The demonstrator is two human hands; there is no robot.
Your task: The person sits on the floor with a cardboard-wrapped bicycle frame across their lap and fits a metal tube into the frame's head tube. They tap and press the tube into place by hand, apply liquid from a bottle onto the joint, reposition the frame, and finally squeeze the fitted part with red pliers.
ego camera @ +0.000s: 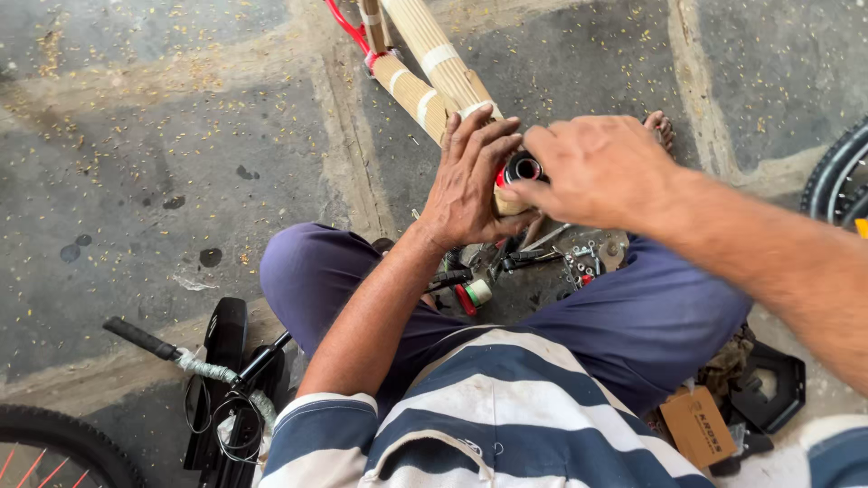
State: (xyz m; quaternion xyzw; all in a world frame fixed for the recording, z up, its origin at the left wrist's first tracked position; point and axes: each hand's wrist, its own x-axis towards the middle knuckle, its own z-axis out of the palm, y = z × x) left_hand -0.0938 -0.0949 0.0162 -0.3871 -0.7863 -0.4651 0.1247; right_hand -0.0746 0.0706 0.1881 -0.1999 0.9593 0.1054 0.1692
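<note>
Head view shows my left hand [470, 185] wrapped around the cardboard-wrapped frame tube [425, 68] above my lap while my right hand [592, 167] pinches the black ring [524, 168]; I'd seat it squarely.

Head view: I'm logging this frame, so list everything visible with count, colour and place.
bike frame: one, wrapped in tan cardboard, red showing, top centre
black ring part: one, at the frame end
small tools and parts: several, metal, ground between knees
handlebar: one, black grip, lower left
tyres: two, black, right edge and bottom left
cardboard tag: one, brown, lower right
left hand: grips frame end
right hand: fingers on ring
</note>
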